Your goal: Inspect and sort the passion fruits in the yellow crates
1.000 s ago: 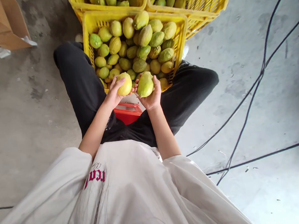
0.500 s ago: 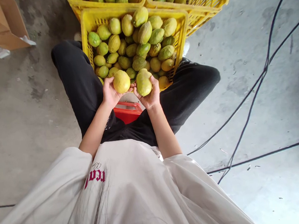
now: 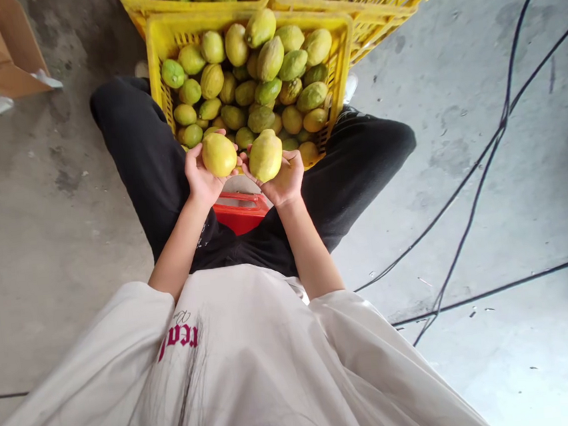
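My left hand point(image 3: 204, 174) is palm up, its fingers curled round a rounded yellow lemon point(image 3: 219, 155). Beside it my right hand point(image 3: 283, 176) cradles a longer yellow-green lemon point(image 3: 265, 156) on palm and fingers, the thumb along its right side. The fingertips of both hands come close together, partly hidden under the fruit. Just beyond my hands stands a yellow plastic crate point(image 3: 343, 50) between my legs, filled with many green and yellow lemons point(image 3: 269, 59).
Two more yellow crates point(image 3: 264, 4) point(image 3: 409, 8) with fruit stand behind the first. Under my wrists is a red plastic object point(image 3: 239, 218). An open cardboard box point(image 3: 7, 45) lies at the upper left. Black cables point(image 3: 489, 153) cross the concrete floor on the right.
The lemon in my right hand has turned and now shows a yellower side. My left hand's lemon has also rolled slightly. Both hands have shifted a little left in the picture.
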`<state>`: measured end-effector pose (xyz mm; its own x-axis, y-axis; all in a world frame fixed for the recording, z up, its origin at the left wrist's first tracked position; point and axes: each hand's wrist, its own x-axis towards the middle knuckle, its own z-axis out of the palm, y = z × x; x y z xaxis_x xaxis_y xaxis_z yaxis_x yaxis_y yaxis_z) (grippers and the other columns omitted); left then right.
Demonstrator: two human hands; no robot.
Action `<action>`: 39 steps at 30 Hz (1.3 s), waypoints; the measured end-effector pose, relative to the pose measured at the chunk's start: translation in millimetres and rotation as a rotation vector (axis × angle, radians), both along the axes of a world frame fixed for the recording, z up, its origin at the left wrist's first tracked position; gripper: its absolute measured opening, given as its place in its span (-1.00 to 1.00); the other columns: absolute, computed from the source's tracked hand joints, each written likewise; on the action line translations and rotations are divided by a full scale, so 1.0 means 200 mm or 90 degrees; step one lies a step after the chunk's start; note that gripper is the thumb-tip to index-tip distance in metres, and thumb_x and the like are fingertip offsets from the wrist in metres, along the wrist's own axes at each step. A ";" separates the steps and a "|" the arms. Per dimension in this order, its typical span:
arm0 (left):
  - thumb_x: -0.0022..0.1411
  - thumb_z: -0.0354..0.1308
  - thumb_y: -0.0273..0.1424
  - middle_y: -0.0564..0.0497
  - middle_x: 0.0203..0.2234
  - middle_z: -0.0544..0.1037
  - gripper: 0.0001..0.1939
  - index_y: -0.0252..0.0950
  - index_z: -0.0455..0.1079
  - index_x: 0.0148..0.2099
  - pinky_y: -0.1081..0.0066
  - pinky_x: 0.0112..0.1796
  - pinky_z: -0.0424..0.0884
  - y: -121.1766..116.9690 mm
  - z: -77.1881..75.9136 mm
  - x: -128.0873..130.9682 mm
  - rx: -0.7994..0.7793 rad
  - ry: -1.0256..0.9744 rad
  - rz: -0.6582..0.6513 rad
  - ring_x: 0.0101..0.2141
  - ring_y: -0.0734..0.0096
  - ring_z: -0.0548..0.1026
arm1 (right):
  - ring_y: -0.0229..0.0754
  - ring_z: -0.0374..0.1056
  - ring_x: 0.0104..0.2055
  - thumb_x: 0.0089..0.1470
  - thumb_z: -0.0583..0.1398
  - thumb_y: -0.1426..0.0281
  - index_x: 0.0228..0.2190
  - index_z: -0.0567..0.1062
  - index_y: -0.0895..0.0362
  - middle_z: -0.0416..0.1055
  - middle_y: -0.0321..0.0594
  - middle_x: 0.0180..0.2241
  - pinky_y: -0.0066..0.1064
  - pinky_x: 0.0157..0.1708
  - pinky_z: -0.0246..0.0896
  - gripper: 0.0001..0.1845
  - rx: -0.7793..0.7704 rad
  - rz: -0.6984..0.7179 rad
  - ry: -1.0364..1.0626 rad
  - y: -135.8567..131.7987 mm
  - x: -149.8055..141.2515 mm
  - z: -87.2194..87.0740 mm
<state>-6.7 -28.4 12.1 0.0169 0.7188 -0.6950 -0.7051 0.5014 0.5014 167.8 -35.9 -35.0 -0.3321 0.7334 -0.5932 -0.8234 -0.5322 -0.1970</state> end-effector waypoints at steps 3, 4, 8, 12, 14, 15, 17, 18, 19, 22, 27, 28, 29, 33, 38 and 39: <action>0.74 -0.20 -0.01 -0.12 -0.14 0.79 -0.39 -0.18 0.61 0.23 0.33 -0.34 0.58 0.00 0.02 0.00 0.022 -0.010 0.022 -0.19 0.15 0.77 | 0.20 0.72 0.09 0.26 0.37 -0.01 0.07 0.61 -0.05 0.74 -0.19 -0.12 0.00 -0.05 0.82 -0.54 -0.020 -0.009 -0.046 -0.01 0.01 -0.01; 0.74 -0.15 0.03 -0.12 -0.10 0.80 -0.40 -0.17 0.60 0.30 0.33 -0.32 0.60 0.00 0.02 0.00 0.025 -0.002 0.020 -0.13 0.11 0.80 | 0.16 0.72 0.06 0.25 0.37 -0.01 0.06 0.60 -0.06 0.73 -0.20 -0.14 -0.10 -0.13 0.80 -0.55 -0.028 -0.014 -0.062 -0.01 0.01 -0.01; 0.73 0.01 0.17 -0.13 -0.10 0.82 -0.38 -0.11 0.57 0.43 0.38 -0.32 0.64 0.00 -0.01 0.01 0.010 0.033 0.001 -0.12 0.08 0.84 | 0.08 0.69 -0.02 0.20 0.33 0.07 0.07 0.60 -0.09 0.68 -0.25 -0.19 -0.32 -0.36 0.65 -0.56 -0.019 -0.032 -0.085 -0.02 0.00 -0.01; 0.76 -0.09 0.19 -0.05 -0.28 0.74 -0.36 -0.13 0.59 0.32 0.45 -0.46 0.54 0.00 -0.02 0.00 0.011 0.014 0.010 -0.42 0.30 0.70 | 0.08 0.67 0.05 0.21 0.29 0.08 0.06 0.60 -0.09 0.73 -0.25 -0.09 -0.23 -0.20 0.69 -0.57 0.013 -0.028 -0.100 -0.02 -0.02 0.00; 0.72 -0.05 0.22 -0.07 -0.24 0.76 -0.34 -0.13 0.57 0.36 0.42 -0.41 0.60 0.00 -0.01 0.00 -0.003 0.014 0.009 -0.34 0.22 0.75 | 0.13 0.67 0.14 0.22 0.29 0.06 0.05 0.61 -0.09 0.76 -0.22 -0.03 -0.08 -0.02 0.73 -0.58 0.022 -0.022 -0.103 -0.02 -0.03 0.00; 0.70 -0.02 0.23 -0.10 -0.19 0.78 -0.33 -0.13 0.56 0.40 0.39 -0.35 0.65 0.00 -0.01 0.00 -0.012 0.017 0.007 -0.24 0.14 0.80 | 0.16 0.67 0.18 0.22 0.29 0.05 0.05 0.61 -0.08 0.76 -0.20 -0.02 -0.01 0.04 0.74 -0.58 0.025 -0.022 -0.103 -0.02 -0.03 0.00; 0.69 -0.01 0.21 -0.16 -0.06 0.81 -0.30 -0.16 0.54 0.46 0.33 -0.24 0.73 0.00 0.00 0.01 -0.023 0.016 0.006 -0.05 -0.01 0.84 | 0.23 0.67 0.23 0.24 0.29 0.00 0.04 0.62 -0.07 0.77 -0.17 -0.01 0.10 0.10 0.74 -0.57 0.030 -0.029 -0.098 -0.02 -0.04 0.01; 0.70 -0.04 0.17 -0.18 -0.01 0.82 -0.30 -0.19 0.53 0.47 0.31 -0.20 0.75 -0.01 0.01 0.01 -0.025 0.010 0.006 0.02 -0.05 0.84 | 0.25 0.67 0.26 0.25 0.30 -0.02 0.04 0.62 -0.08 0.77 -0.16 0.00 0.15 0.11 0.75 -0.55 0.033 -0.033 -0.095 -0.02 -0.04 0.01; 0.72 -0.07 0.12 -0.20 0.03 0.82 -0.31 -0.21 0.52 0.48 0.28 -0.15 0.78 -0.01 0.01 0.01 -0.026 0.001 0.007 0.08 -0.08 0.84 | 0.27 0.67 0.28 0.26 0.30 -0.04 0.05 0.63 -0.08 0.77 -0.16 0.02 0.19 0.13 0.74 -0.55 0.037 -0.035 -0.090 -0.02 -0.04 0.01; 0.76 -0.12 0.02 -0.19 0.13 0.81 -0.36 -0.21 0.49 0.51 0.14 0.01 0.82 -0.01 0.02 0.01 -0.032 -0.019 0.003 0.25 -0.14 0.78 | 0.30 0.63 0.36 0.28 0.31 -0.08 0.06 0.63 -0.10 0.77 -0.17 0.05 0.27 0.20 0.71 -0.53 0.061 -0.029 -0.076 -0.01 -0.03 0.00; 0.77 0.04 0.05 -0.11 0.17 0.79 -0.46 -0.12 0.52 0.48 0.04 0.27 0.71 -0.02 0.00 0.02 -0.028 0.029 -0.022 0.48 -0.18 0.60 | 0.23 0.50 0.50 0.24 0.37 -0.10 0.02 0.64 -0.13 0.77 -0.23 -0.01 0.20 0.40 0.59 -0.54 0.113 -0.044 -0.092 -0.01 -0.02 -0.03; 0.77 0.06 0.04 -0.10 0.17 0.78 -0.48 -0.11 0.51 0.47 0.04 0.27 0.70 -0.02 0.00 0.03 -0.025 0.042 -0.021 0.49 -0.17 0.59 | 0.21 0.48 0.51 0.21 0.40 -0.09 0.01 0.64 -0.14 0.76 -0.26 -0.02 0.16 0.43 0.56 -0.55 0.116 -0.049 -0.101 -0.02 -0.02 -0.03; 0.77 0.06 0.02 -0.09 0.17 0.77 -0.51 -0.10 0.50 0.46 0.06 0.25 0.70 -0.02 0.00 0.03 -0.020 0.053 -0.019 0.49 -0.16 0.60 | 0.19 0.47 0.52 0.18 0.42 -0.08 0.00 0.65 -0.15 0.75 -0.29 -0.04 0.12 0.43 0.56 -0.55 0.115 -0.051 -0.109 -0.03 -0.02 -0.03; 0.73 0.09 -0.08 -0.08 0.17 0.77 -0.54 -0.08 0.47 0.48 0.13 0.15 0.72 -0.03 0.00 0.03 -0.003 0.062 -0.044 0.43 -0.13 0.66 | 0.18 0.54 0.47 0.24 0.38 -0.14 0.00 0.63 -0.14 0.72 -0.28 -0.01 0.10 0.30 0.67 -0.54 0.066 -0.023 -0.129 -0.04 -0.04 -0.03; 0.71 -0.01 -0.06 -0.12 0.20 0.80 -0.41 -0.10 0.45 0.58 0.14 0.07 0.77 -0.02 0.05 0.02 -0.007 0.018 -0.077 0.34 -0.13 0.72 | 0.17 0.68 0.27 0.35 0.30 -0.10 0.04 0.59 -0.11 0.74 -0.21 0.02 0.10 0.15 0.78 -0.57 0.011 -0.028 -0.084 -0.02 -0.04 -0.02; 0.71 -0.03 -0.03 -0.14 0.20 0.80 -0.38 -0.12 0.44 0.59 0.11 0.05 0.79 -0.01 0.05 0.02 -0.019 0.006 -0.066 0.31 -0.15 0.74 | 0.18 0.69 0.26 0.35 0.28 -0.10 0.06 0.59 -0.10 0.75 -0.20 0.01 0.12 0.15 0.78 -0.55 0.007 -0.034 -0.069 -0.02 -0.04 -0.02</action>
